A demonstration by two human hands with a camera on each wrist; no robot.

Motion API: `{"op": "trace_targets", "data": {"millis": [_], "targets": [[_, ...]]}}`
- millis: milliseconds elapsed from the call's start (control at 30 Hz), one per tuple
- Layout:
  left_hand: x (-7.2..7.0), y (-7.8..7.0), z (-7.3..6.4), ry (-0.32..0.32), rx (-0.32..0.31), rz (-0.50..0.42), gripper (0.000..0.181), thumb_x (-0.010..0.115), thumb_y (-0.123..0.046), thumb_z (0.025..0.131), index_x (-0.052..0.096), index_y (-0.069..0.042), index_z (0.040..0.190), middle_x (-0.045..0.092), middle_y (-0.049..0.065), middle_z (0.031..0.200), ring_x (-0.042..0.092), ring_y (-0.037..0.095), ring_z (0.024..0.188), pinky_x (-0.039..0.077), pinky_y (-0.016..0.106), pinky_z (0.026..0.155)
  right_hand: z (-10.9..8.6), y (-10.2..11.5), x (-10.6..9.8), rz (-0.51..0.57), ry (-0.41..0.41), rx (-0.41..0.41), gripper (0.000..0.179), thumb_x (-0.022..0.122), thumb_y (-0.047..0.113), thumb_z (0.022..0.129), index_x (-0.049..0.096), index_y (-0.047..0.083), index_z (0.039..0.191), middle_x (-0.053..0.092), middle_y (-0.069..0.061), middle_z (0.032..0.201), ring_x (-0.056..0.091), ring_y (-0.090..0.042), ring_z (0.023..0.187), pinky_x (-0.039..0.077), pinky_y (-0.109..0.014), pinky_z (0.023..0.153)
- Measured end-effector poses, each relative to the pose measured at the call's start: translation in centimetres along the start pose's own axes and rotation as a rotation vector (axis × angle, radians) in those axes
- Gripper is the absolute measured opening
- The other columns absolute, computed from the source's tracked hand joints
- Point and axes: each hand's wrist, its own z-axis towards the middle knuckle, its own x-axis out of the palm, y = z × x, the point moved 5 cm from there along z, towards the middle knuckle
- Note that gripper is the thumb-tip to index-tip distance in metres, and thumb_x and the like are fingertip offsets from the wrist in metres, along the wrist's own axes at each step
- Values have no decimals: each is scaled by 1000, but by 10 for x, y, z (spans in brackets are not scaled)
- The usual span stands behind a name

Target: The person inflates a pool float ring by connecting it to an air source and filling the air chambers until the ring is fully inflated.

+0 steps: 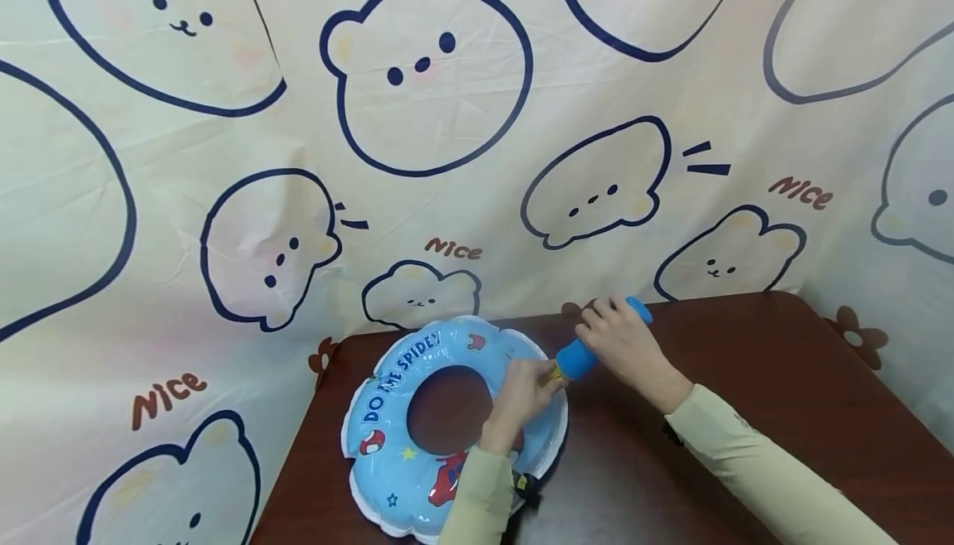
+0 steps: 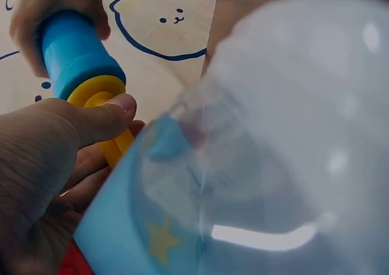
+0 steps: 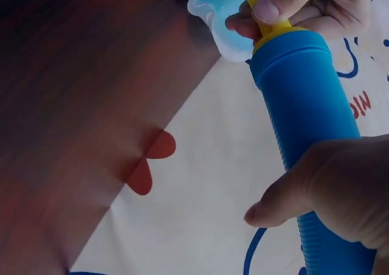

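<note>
Swim ring point(image 1: 428, 470): on the left part of the dark table point(image 1: 745, 396), printed side up and looking plump, its right side partly behind the left hand point(image 1: 522, 400)
Yellow nozzle point(image 2: 123, 144): pinched between the left thumb and fingers beside the ring; whether its tip sits in a valve cannot be told
Blue pump point(image 3: 304, 86): tilted above the table, nozzle end towards the ring, the right hand point(image 1: 622, 346) wrapped round its farther part
Pumping: this seems the step in hand; best to brace the nozzle firmly with the left pinch and drive the right hand straight along the pump's own line
Nozzle joint: a sideways push could probably work it loose or leak air, so full, even strokes should serve better than hasty ones
Head view: alone gives the whole ring, its centre hole and both sleeves point(image 1: 775, 454)
Left wrist view: adds the thumb lying by the yellow collar, and the ring's clear film close to the lens
Right wrist view: adds the ribbed barrel and the right thumb against it; those fingers are hidden here, but the head view shows them curled round
</note>
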Motion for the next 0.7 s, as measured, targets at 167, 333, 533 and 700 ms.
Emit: {"op": "trace_targets", "data": {"millis": [167,333,533,700], "targets": [[2,1,2,22,-13,9,31,75,-27,102,78,-16,131,82,-3,105,65,2,80,59,22,84,-7,-9,2,36,39,26,45,103,26,71,79,14,107,77,-11,109,69,-32,103,56,-50,97],[4,1,1,28,-23,5,31,76,-28,101,78,-14,130,81,-2,102,60,2,74,53,14,71,-19,-45,-10,78,40,96,45,102,15,70,79,13,108,77,-11,109,69,-33,102,55,-52,97],[3,0,1,26,-22,23,27,77,-25,100,81,-14,124,79,-3,93,56,2,68,50,15,62,-33,-86,-33,64,15,124,49,103,9,67,78,11,110,76,-14,111,67,-36,102,53,-54,94],[5,-1,1,29,-12,8,28,77,-26,101,80,-13,125,81,-1,98,59,0,70,52,14,65,-41,-112,-49,48,-9,171,51,102,4,65,79,9,110,77,-18,113,69,-40,103,52,-59,99]]}}
